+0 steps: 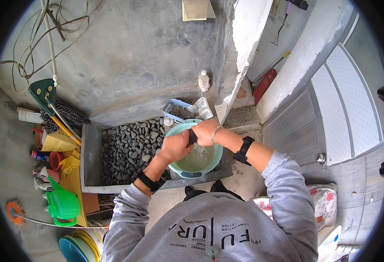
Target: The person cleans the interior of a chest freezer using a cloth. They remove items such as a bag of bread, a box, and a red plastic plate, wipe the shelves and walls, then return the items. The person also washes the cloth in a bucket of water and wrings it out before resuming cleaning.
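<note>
Both my hands are raised over a light green plastic basin (pixel 216 157) of cloudy water. My left hand (pixel 175 146) grips one side of a dark, wet-looking cloth (pixel 192 137), and my right hand (pixel 205 132), with a bracelet at the wrist, grips its other side. The cloth is bunched between my fists, and most of it is hidden by my fingers. The basin stands at the right end of a concrete trough (pixel 92 157) whose bed holds dark pebbles (pixel 129 150).
Behind the basin are a blue plastic basket (pixel 168 107), a crumpled printed packet (pixel 205 108) and a clear bottle (pixel 203 81). A green watering can (pixel 62 203), yellow gloves (pixel 70 161) and a red pot (pixel 55 159) stand left of the trough. A screened metal door (pixel 296 131) is at right.
</note>
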`<state>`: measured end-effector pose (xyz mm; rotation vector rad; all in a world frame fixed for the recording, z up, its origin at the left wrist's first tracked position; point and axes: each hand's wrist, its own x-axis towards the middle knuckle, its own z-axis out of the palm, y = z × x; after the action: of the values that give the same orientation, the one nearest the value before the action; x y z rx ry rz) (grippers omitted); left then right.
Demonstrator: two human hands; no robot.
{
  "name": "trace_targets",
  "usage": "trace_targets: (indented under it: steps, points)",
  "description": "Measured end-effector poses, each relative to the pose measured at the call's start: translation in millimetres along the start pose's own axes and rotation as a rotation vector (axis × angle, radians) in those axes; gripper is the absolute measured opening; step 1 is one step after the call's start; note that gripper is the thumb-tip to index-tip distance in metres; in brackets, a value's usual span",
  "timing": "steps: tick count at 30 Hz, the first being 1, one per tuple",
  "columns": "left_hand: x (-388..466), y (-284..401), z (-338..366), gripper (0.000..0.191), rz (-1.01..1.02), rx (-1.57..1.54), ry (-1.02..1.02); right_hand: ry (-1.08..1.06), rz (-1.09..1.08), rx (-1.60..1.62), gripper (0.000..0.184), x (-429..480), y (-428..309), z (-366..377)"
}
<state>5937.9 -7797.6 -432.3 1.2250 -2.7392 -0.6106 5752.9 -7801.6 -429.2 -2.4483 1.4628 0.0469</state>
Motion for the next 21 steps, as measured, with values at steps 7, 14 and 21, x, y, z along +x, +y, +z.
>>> trace_targets:
  steps: [7,14,21]
  points:
    - [0,-16,42,0.045,0.125,0.139,0.166,-0.547,0.325,0.932,0.033,-6,3,4]
    - [-16,-28,28,0.069,-0.006,-1.047,0.111,-0.079,-0.038,0.406,0.059,-20,15,-15]
    - [-22,-29,27,0.043,-0.193,-1.412,0.19,0.009,0.113,0.367,0.047,-20,7,-25]
